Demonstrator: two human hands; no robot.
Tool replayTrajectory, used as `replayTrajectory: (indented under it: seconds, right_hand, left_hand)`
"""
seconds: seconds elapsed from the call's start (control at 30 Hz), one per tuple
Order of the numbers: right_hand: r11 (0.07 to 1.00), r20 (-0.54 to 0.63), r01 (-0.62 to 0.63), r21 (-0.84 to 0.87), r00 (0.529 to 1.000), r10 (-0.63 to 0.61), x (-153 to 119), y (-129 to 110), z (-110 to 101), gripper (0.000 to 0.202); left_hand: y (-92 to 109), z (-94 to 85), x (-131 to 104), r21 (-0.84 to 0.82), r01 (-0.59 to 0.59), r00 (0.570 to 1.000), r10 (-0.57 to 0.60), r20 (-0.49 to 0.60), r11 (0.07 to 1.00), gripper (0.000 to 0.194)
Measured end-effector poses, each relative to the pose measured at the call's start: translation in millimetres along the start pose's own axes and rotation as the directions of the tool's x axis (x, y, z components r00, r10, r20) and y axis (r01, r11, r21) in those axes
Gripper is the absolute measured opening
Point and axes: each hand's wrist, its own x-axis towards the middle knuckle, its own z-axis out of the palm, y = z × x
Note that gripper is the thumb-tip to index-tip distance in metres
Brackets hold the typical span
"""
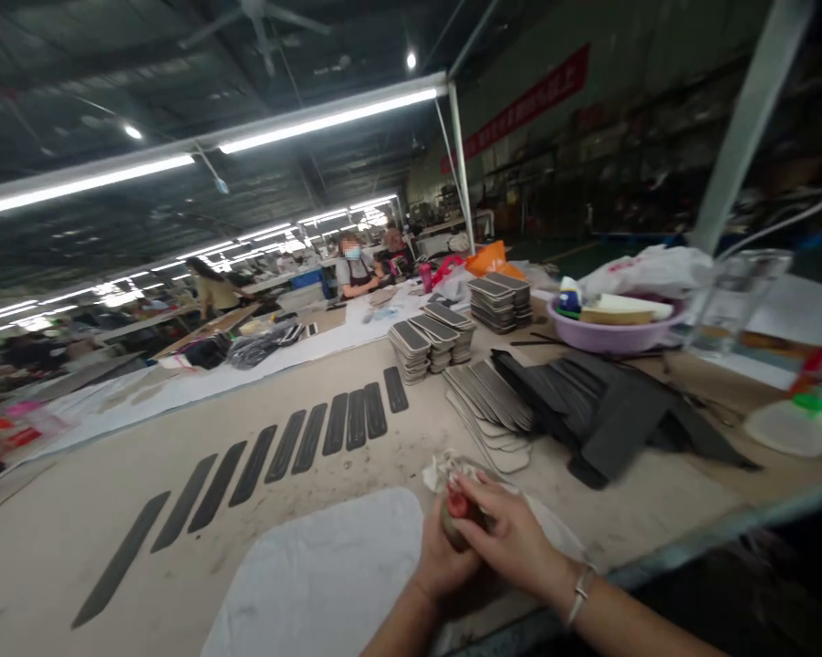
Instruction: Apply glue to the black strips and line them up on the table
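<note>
Near the table's front edge, my left hand point(441, 558) is wrapped round a small dark container point(454, 531) with a red top point(458, 501). My right hand point(510, 534) meets it from the right, its fingers closed on the red top. A crumpled whitish cloth point(444, 469) lies just beyond both hands. White sheet material point(321, 570) spreads on the table to their left. Farther off, dark strips point(305, 438) lie in a slanting row. Fanned grey-edged pieces point(489, 401) sit beyond my hands, beside dark fabric point(616, 411).
Stacks of flat pieces point(428, 339) stand at the back of the table point(260, 547). A purple basin point(612, 336) with items and a bottle with a green cap point(797, 424) are on the right. A masked person point(356, 274) is across the table. A metal post rises at right.
</note>
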Motion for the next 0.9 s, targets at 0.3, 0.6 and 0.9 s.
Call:
replayTrajectory:
  seconds: [0.3, 0.6, 0.9]
  right_hand:
    - [0.985, 0.355, -0.046, 0.167, 0.935, -0.017, 15.7, 14.1, -46.0, 0.089]
    - [0.943, 0.406, 0.077, 0.323, 0.889, -0.212, 22.0, 10.7, -55.8, 0.035]
    - [0.955, 0.23, 0.075, 0.287, 0.962, -0.145, 19.3, 3.8, -38.7, 0.016]
  left_hand:
    - [-14.4, -15.5, -2.5, 0.113, -0.045, 0.977, 0.02, 0.214, 0.993, 0.054]
    - [-28.7, -24.3, 2.7, 0.11, -0.02, 0.97, -0.007, 0.244, 0.994, 0.053]
    - [-21.1, -16.2, 0.2, 0.172, -0.077, 0.973, 0.037, 0.226, 0.982, 0.049]
